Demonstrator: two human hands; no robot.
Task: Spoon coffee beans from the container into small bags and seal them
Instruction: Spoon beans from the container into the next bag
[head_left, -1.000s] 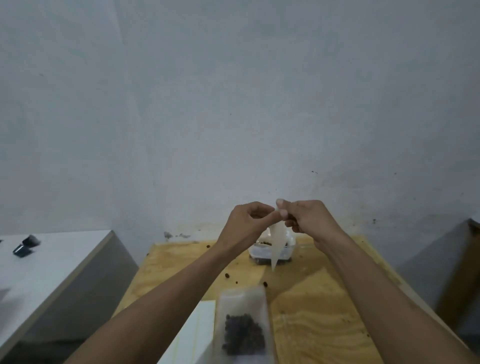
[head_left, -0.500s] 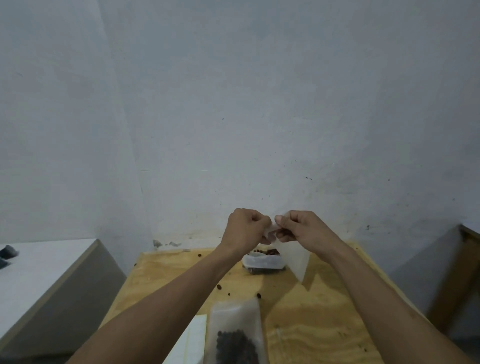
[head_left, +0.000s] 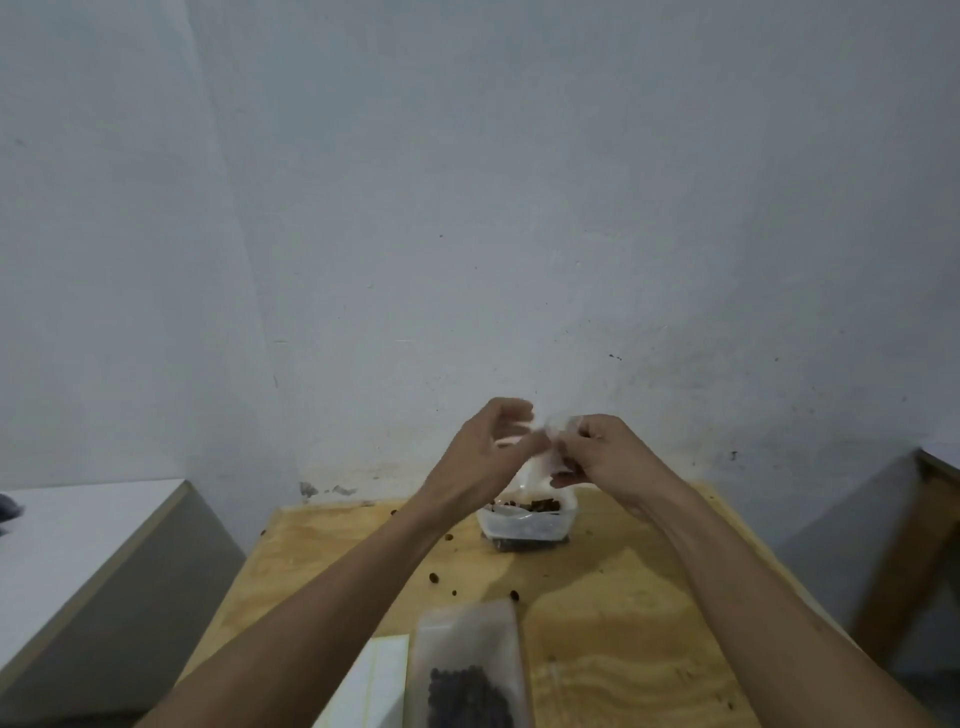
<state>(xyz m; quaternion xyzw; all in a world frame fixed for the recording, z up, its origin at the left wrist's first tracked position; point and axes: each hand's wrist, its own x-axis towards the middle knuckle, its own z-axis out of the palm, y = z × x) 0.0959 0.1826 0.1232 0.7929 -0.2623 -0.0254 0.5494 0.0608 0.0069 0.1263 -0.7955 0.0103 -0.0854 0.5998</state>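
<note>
Two bare hands meet in mid-air above a plywood table (head_left: 623, 623), seen from a head-worn camera looking forward and down; this is the only view. The left hand (head_left: 488, 447) and the right hand (head_left: 602, 452) are raised close together, well above the tabletop, working a small empty bag (head_left: 540, 467) of translucent plastic between them. The right hand's fingers are curled and pinching the bag's top edge. The left hand's fingers are loosely curled beside the same edge and blurred by motion, so whether they actually grip the plastic cannot be told. The bag hangs down from the hands, limp and pale.

Directly below and behind the hands, the container (head_left: 524, 525), a clear plastic tub holding dark coffee beans (head_left: 530, 505), sits near the far edge of the table. A few loose beans (head_left: 432, 577) lie scattered on the wood in front of it. Nearer the camera, a filled bag (head_left: 467, 670) lies flat with a dark mound of beans inside; beside it on the left is a pale flat sheet (head_left: 374, 686). No spoon is visible. A white side table (head_left: 78, 540) stands to the left, and a grey wall fills the upper frame.

By the look of it, the step in hand is opening the mouth of a fresh bag. The next move likely calls for holding that mouth wide and steady with one hand while the other fetches a spoon to scoop beans.
</note>
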